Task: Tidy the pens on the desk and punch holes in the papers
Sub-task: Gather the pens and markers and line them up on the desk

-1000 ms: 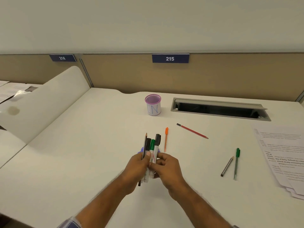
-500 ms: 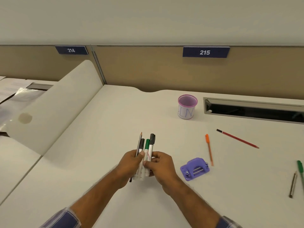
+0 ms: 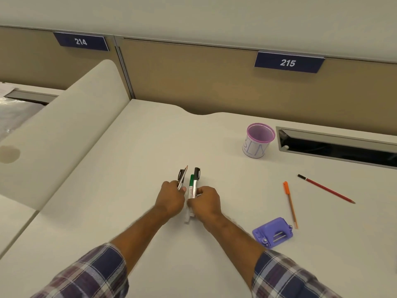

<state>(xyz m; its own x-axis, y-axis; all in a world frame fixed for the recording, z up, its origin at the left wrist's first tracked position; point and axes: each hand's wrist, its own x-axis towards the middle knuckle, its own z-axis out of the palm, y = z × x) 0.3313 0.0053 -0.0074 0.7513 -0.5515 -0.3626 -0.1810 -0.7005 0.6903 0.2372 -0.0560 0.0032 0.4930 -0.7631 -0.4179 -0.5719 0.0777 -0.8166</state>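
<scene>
My left hand (image 3: pixel 170 197) grips a pencil and a black-capped pen (image 3: pixel 182 177), tips pointing away from me. Right beside it, my right hand (image 3: pixel 205 202) holds two markers (image 3: pixel 193 186), one green-capped and one black-capped, upright over the white desk (image 3: pixel 139 147). A purple mesh pen cup (image 3: pixel 257 140) stands empty at the back right. An orange pen (image 3: pixel 290 204) and a red pencil (image 3: pixel 326 188) lie on the desk to the right. A purple hole punch (image 3: pixel 273 232) sits near my right forearm. No papers are in view.
A cable tray opening (image 3: pixel 337 147) is set into the desk at the far right. A curved white divider (image 3: pixel 64 130) separates the neighbouring desk on the left. The tan partition carries signs 214 and 215.
My view has swung left, so the papers and the right-hand pens have left the frame. The bundle has split: pencil and pen stay in my left hand, the two markers in my right.
</scene>
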